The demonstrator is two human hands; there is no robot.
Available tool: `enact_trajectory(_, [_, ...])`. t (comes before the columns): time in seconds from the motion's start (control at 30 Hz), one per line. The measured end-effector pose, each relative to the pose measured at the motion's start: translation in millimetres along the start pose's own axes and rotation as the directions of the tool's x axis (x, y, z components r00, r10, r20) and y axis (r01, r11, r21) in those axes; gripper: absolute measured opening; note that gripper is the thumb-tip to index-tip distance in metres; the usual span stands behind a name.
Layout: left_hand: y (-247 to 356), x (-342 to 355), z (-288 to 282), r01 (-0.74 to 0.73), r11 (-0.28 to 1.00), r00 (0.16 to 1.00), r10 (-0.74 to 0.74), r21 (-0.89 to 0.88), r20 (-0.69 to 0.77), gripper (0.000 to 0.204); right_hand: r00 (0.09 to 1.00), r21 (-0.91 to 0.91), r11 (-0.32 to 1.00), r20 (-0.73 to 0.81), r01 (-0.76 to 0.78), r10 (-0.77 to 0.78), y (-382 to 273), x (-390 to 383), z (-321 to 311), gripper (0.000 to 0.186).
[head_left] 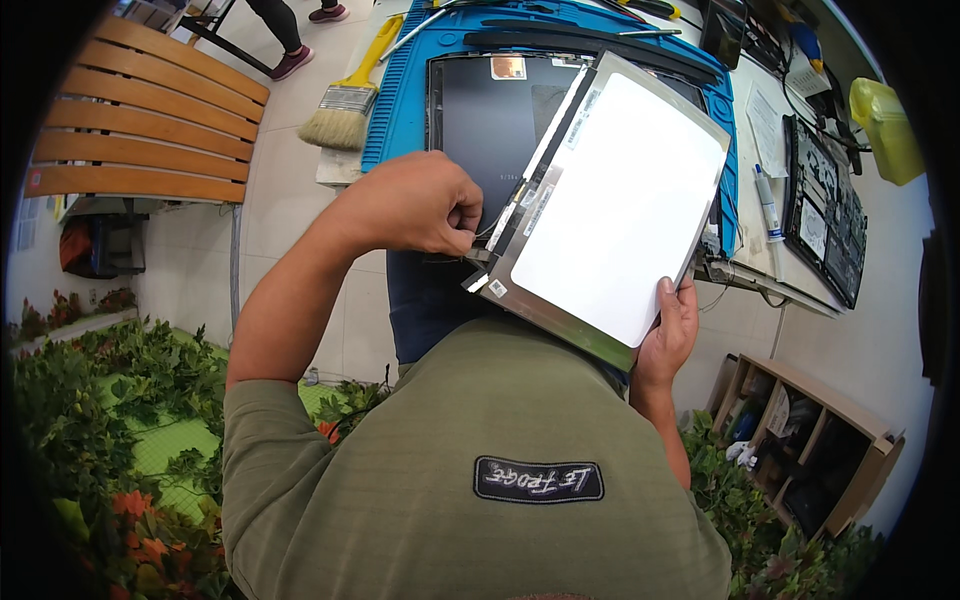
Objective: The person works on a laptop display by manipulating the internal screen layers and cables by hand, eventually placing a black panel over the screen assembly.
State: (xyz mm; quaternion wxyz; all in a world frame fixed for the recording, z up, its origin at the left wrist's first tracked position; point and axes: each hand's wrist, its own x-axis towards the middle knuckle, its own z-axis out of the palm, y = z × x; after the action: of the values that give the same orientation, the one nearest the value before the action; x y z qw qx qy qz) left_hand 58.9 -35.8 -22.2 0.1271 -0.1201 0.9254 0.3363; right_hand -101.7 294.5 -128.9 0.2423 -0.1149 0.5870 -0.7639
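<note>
A laptop LCD panel (620, 215), its white back facing me, is held tilted above the workbench. My right hand (668, 335) grips its lower right edge, thumb on the white back. At the panel's lower left corner my left hand (425, 205) is closed in a pinch, beside a thin dark cable (492, 226) near the panel's circuit strip. What those fingertips hold is too small to make out. Under the panel, the dark laptop lid (480, 120) lies on a blue work mat (395, 110), partly covered by the panel.
A brush (350, 105) with a yellow handle lies left of the mat. To the right are a marker-like tube (768, 205), an opened laptop base (825, 215) and a yellow bottle (888, 130). A slatted wooden bench (150, 110) stands left; another person's legs (280, 30) show behind.
</note>
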Motion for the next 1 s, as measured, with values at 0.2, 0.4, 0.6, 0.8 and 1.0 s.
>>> enact_trajectory(0.2, [-2,-3,4,0.014,0.999,0.999,-0.016,-0.052,-0.049,0.012,1.000,0.007,1.000,-0.002,0.004,-0.004,1,0,-2,0.026])
enact_trajectory(0.4, [-9,-7,1,0.103,0.975,0.994,-0.106,-0.197,-0.005,0.014,1.000,0.028,1.000,0.021,0.001,-0.002,-7,1,0,0.026])
enact_trajectory(0.6, [-10,-14,0,0.039,0.982,0.987,-0.067,-0.184,-0.146,0.017,0.997,0.034,0.999,0.079,-0.002,-0.001,-25,2,2,0.028])
enact_trajectory(0.8, [20,-50,-9,-0.155,0.940,0.928,0.034,-0.303,-0.371,0.033,0.993,-0.007,0.999,0.111,0.034,-0.033,-46,-1,6,0.031])
enact_trajectory(1.0, [85,-57,70,-0.459,0.888,0.837,0.421,-0.031,-0.350,0.083,0.992,-0.034,0.997,0.107,0.066,-0.062,-74,-2,26,0.034])
